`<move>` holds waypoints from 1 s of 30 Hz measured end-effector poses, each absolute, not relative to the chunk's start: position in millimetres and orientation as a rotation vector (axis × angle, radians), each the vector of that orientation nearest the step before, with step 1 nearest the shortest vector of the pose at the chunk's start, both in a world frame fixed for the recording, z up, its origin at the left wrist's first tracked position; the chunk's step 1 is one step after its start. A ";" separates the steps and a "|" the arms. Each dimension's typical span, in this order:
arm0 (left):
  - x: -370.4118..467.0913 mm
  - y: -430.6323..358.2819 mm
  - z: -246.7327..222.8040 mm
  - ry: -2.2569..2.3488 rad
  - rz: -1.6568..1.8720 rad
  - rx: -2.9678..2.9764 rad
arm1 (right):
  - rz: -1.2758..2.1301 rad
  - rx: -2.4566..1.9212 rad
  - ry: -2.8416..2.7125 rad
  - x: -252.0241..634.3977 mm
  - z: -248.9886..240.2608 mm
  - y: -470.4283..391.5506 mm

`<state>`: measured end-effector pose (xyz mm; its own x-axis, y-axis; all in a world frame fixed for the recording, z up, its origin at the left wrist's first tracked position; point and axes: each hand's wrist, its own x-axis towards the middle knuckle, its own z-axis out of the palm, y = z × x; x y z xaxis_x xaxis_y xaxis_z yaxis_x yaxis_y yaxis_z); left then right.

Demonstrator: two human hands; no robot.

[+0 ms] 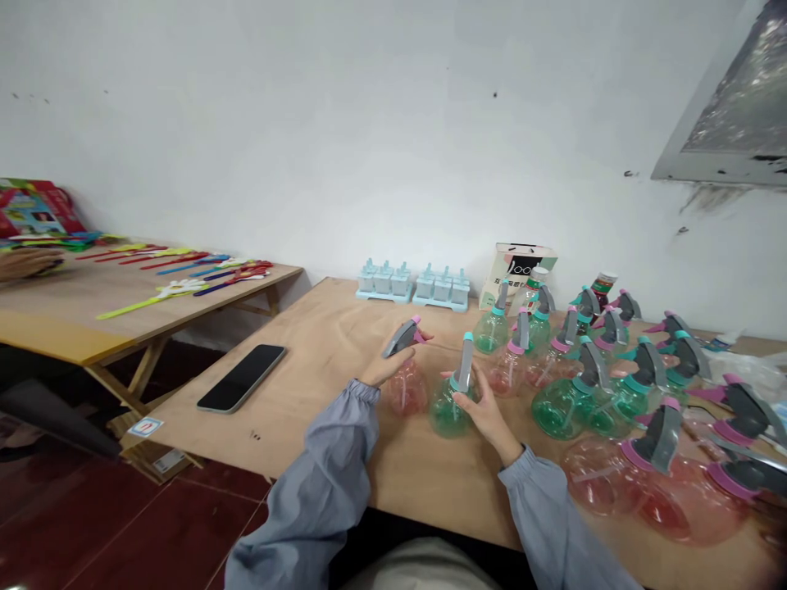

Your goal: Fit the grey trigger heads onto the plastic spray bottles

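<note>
My left hand [393, 366] is closed around the neck of a pink spray bottle [407, 392], just under its grey and pink trigger head. Beside it, my right hand [483, 403] grips a green spray bottle [448, 412] near its teal collar, the thumb in front and the fingers partly hidden behind. Both bottles are upright at the table's middle. To the right is a crowd of similar bottles, among them a green spray bottle [561, 407] and a large pink spray bottle [599, 475].
A black phone [242, 378] lies on the wooden table [325, 360] at left. Light-blue popsicle molds [384, 283] and a printed box [513, 274] stand by the wall. Another person's hand [28, 264] rests on the second table [67, 315], among colourful plastic strips [178, 260].
</note>
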<state>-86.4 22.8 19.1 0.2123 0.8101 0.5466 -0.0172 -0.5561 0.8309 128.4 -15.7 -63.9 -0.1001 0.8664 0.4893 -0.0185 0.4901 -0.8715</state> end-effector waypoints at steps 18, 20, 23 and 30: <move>-88.7 39.3 38.6 0.671 1.416 1.311 | 0.836 -0.805 -1.477 132.0 -66.0 -20.3; -89.0 36.8 38.4 0.649 1.375 1.319 | 0.842 -0.801 -1.476 132.5 -66.0 -20.7; -89.8 35.8 38.9 0.580 1.399 1.271 | 0.828 -0.799 -1.464 133.1 -66.2 -20.9; -93.8 43.3 34.1 0.646 1.559 1.177 | 0.860 -0.775 -1.456 134.3 -69.2 -19.6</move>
<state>-93.8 43.3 34.1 0.0123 0.9335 0.3583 -0.4060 -0.3228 0.8549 134.3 -19.6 -69.2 -0.0623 0.8625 0.5022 -0.0238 0.5018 -0.8647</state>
